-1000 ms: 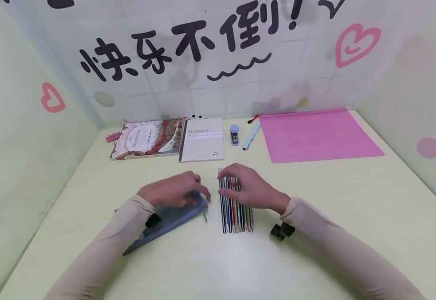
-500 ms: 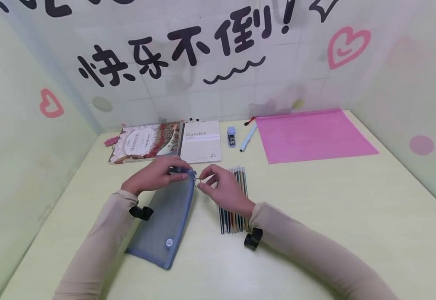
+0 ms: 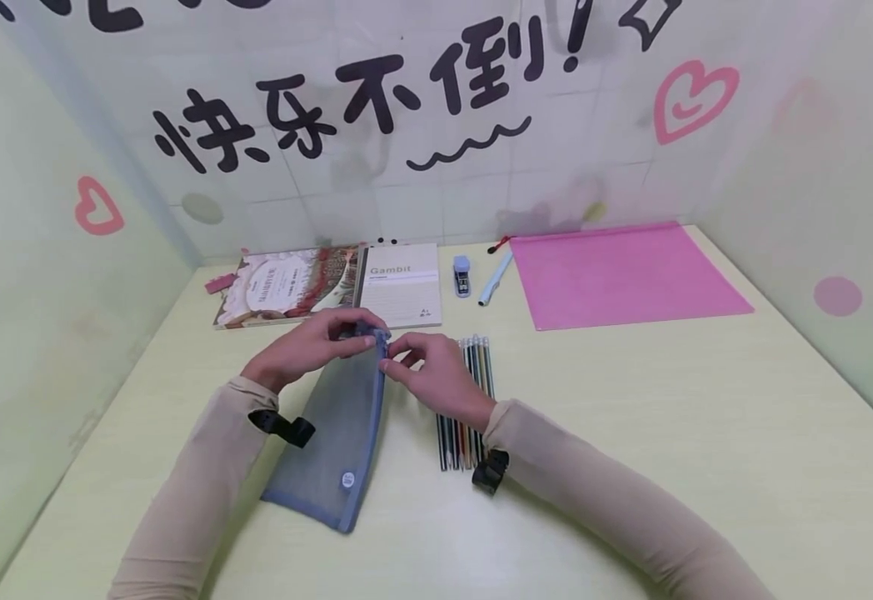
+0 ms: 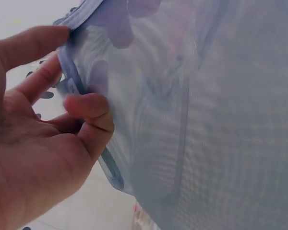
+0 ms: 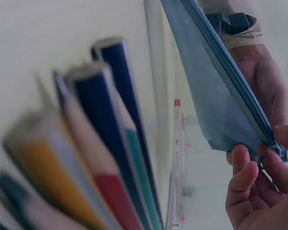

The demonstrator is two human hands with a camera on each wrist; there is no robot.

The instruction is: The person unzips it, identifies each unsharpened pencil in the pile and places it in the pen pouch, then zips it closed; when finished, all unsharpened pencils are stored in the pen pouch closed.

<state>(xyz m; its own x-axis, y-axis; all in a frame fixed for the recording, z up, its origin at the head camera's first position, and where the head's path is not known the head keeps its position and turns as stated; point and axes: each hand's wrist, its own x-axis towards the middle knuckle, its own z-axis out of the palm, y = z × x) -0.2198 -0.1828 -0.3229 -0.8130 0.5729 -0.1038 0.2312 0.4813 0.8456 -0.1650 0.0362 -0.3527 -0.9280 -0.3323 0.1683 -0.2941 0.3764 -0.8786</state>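
While a blue-grey mesh pencil pouch (image 3: 339,433) lies lengthwise on the pale yellow table (image 3: 669,433), its far end is lifted a little and held between both hands. That far corner is pinched by the left hand (image 3: 305,350), whose thumb and curled fingers (image 4: 89,108) are seen in the left wrist view closed over the blue zipper edge of the pouch (image 4: 201,120). The zipper pull at the same end is gripped by the right hand (image 3: 429,375); in the right wrist view its fingertips (image 5: 240,163) are closed on a small metal ring at the end of the zipper, with the pouch (image 5: 216,100) stretched away from them. A round white label is carried on the near end of the pouch, which rests on the table.

Just to the right of the pouch, a row of coloured pencils (image 3: 474,358) is laid side by side, partly covered by the right wrist. Black straps are worn on both wrists over beige sleeves.

Along the back of the table, a decorated book (image 3: 286,285) and a white notebook (image 3: 401,283) are set touching each other. Beside them a small blue stapler (image 3: 462,275) and a light blue pen (image 3: 495,279) are placed, and further right a pink zip folder (image 3: 631,271) is laid flat.
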